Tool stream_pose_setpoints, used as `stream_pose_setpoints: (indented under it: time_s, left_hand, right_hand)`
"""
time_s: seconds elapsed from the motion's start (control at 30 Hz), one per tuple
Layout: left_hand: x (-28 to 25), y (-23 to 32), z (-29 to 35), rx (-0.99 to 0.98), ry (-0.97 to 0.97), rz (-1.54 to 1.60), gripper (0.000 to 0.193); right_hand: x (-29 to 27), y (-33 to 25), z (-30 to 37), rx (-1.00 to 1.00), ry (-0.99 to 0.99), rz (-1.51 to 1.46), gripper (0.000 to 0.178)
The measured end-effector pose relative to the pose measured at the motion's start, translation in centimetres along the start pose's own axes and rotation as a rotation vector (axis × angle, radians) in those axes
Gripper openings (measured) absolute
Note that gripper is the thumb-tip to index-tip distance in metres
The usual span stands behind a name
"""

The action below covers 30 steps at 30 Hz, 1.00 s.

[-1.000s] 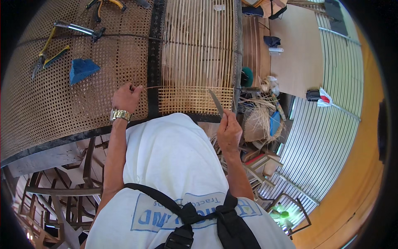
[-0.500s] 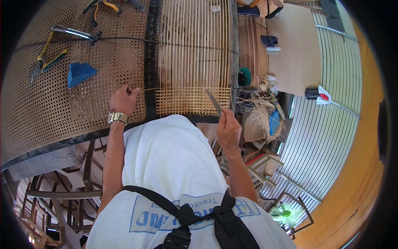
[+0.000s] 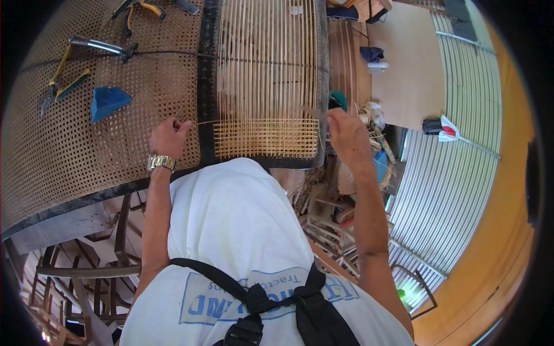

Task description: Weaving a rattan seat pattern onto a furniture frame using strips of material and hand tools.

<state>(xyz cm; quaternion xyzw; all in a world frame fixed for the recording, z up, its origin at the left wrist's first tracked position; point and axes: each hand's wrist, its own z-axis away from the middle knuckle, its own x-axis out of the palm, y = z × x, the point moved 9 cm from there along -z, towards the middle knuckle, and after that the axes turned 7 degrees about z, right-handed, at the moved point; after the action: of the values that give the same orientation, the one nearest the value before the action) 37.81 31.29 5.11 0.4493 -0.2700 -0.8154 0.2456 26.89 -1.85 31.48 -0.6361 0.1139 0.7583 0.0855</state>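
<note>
My left hand [image 3: 170, 139], with a metal watch at the wrist, rests on finished cane mesh [image 3: 138, 75] beside the dark frame bar [image 3: 206, 104]. Its fingers pinch a thin cane strand [image 3: 202, 122] that runs right into the half-woven panel [image 3: 265, 138]. There, lengthwise strands stretch away from me, and crosswise strands fill only the near end. My right hand [image 3: 349, 138] is raised at the panel's right edge, closed on a thin, flat, grey metal blade [image 3: 314, 111]. The blade is blurred and points left over the strands.
On the mesh at left lie pruning shears [image 3: 55, 89], a blue wedge-shaped piece [image 3: 109, 104], a metal-handled tool [image 3: 98, 45] and orange-handled pliers [image 3: 135, 10]. Loose fibres [image 3: 366, 118] lie right of the panel. Wooden chair frames [image 3: 92, 271] stand at lower left.
My right hand has moved up and to the right with the blade, from above the woven strands to the panel's right edge. My left hand keeps its place with the cane strand.
</note>
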Motion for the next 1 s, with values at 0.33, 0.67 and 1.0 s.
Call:
stream_pose_setpoints:
  time_s: [0.33,0.67,1.0]
  left_hand:
    - [-0.2,0.2,0.2,-0.001,0.009,0.019,0.04]
    - [0.0,-0.2,0.1,0.006,0.03,-0.003,0.041]
    - [0.2,-0.4,0.0,0.022,0.018,-0.011,0.046]
  right_hand:
    - [-0.8,1.7,0.3,0.123,-0.02,-0.051,0.015]
    - [-2.3,0.7,0.0,0.176,0.119,-0.059,0.014]
    - [2.7,-1.0,0.7,0.048,-0.076,-0.121,0.014]
